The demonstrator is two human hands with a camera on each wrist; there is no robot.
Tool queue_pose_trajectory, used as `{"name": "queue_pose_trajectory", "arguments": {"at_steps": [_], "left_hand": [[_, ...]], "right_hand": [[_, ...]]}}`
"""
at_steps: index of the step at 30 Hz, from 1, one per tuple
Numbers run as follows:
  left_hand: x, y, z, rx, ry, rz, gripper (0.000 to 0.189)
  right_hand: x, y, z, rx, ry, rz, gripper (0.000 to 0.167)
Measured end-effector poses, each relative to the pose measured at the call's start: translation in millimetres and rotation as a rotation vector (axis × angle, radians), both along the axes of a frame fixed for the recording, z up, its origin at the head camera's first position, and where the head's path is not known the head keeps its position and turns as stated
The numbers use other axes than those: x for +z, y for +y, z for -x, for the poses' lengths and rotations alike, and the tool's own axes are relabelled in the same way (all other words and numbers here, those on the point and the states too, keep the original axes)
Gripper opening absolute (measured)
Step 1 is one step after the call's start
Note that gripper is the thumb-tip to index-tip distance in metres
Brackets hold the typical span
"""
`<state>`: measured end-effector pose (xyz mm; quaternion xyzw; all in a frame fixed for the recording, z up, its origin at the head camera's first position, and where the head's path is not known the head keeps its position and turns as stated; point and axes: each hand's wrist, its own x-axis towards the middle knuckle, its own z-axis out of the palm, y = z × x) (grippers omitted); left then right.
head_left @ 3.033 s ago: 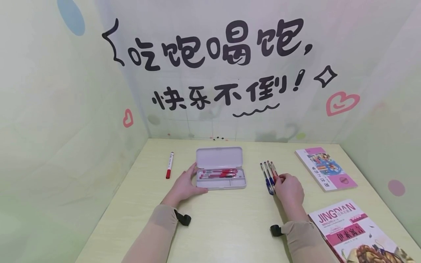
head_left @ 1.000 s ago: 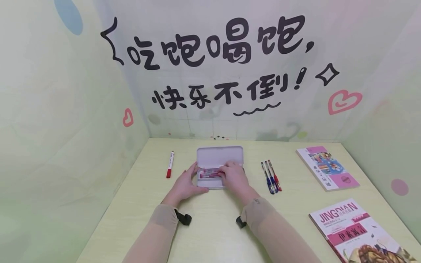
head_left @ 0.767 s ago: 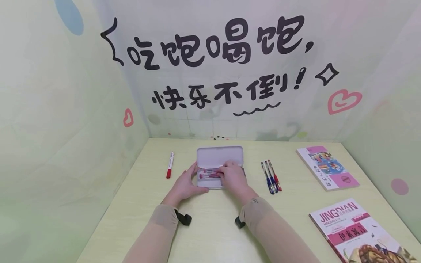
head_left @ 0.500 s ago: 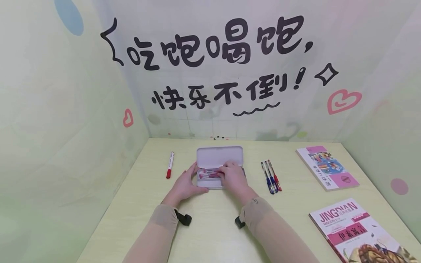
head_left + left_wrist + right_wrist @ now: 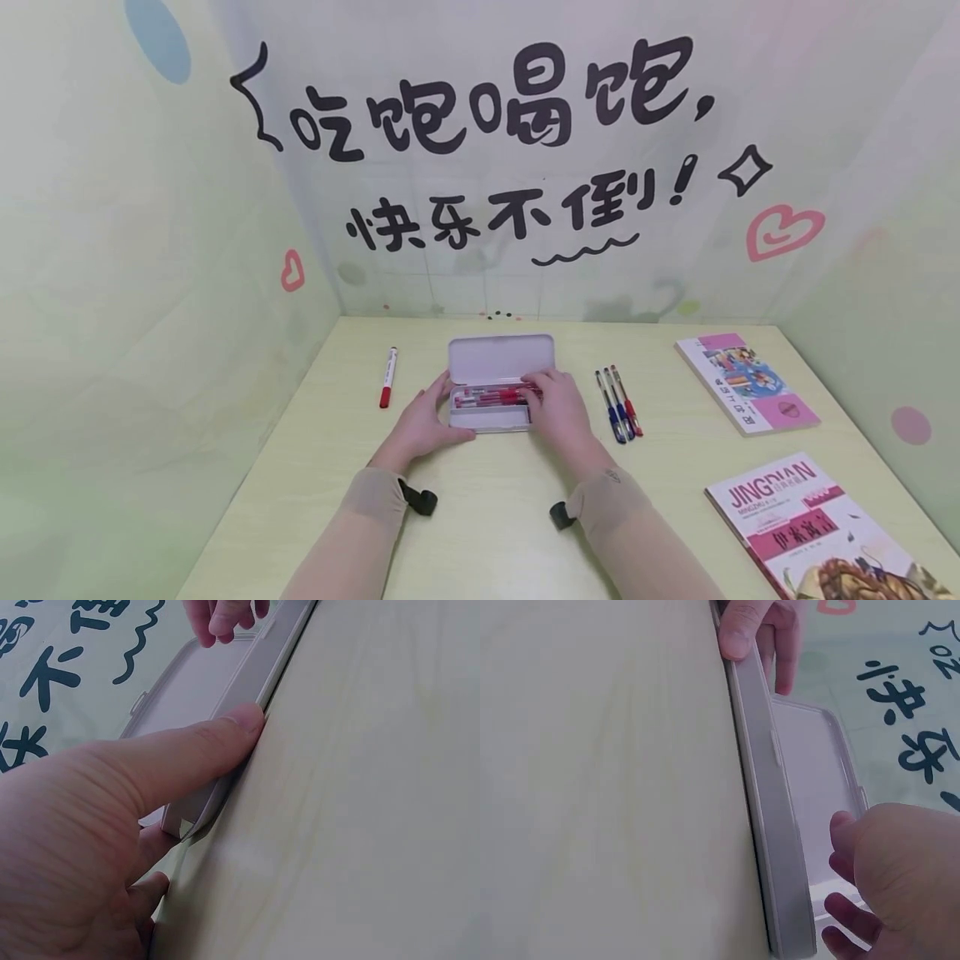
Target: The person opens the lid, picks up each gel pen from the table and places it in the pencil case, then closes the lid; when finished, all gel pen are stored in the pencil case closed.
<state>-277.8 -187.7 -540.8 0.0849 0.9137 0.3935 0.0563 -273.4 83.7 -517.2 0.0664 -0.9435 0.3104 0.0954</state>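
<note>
Pale wall (image 5: pixel 450 287) with black lettering stood beyond both hands; wood-toned bench (image 5: pixel 510 533) ran beneath them. Larger book (image 5: pixel 795 517), cover up, lay well to the right of the right hand and nearer the person. Smaller book (image 5: pixel 746 383), pink-edged, also well right of that hand, but farther off. Pencil case (image 5: pixel 487 418) sat on the bench between the hands, lid (image 5: pixel 501 358) raised on the far side. Left hand (image 5: pixel 422 423) gripped the case's left end, thumb against the front wall. Right hand (image 5: pixel 558 417) hung over the right end, fingers loosely bent, nothing seen in them; contact with the pens could not be told. Red pens (image 5: pixel 487 398) lay in the rear compartment, ends partly under the right hand. Two blue pens (image 5: pixel 612 415) and one red pen (image 5: pixel 630 407) lay just right of that hand. Red-capped marker (image 5: pixel 387 383), left of the left hand.
</note>
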Motion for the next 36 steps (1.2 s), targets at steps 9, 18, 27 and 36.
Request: {"name": "queue_pose_trajectory", "arguments": {"at_steps": [9,18,27,36], "left_hand": [[2.2,1.3,-1.0,-0.004,0.008,0.001,0.133],[4.1,1.1,-1.8,-0.004,0.009,0.0,0.132],[2.6,1.0,-0.7,-0.003,0.008,-0.004,0.132],[3.2,-0.3,-2.1,0.008,-0.016,-0.018,0.132]], "right_hand": [[-9.6,45.2,-9.9,-0.13,0.004,0.087,0.037],[-5.6,84.4,-26.1,-0.257,-0.032,0.13,0.042],[-9.8,110.6,-28.4,-0.378,0.0,0.066,0.042],[-10.7,115.3,-31.5,-0.424,-0.092,0.037,0.045]]}}
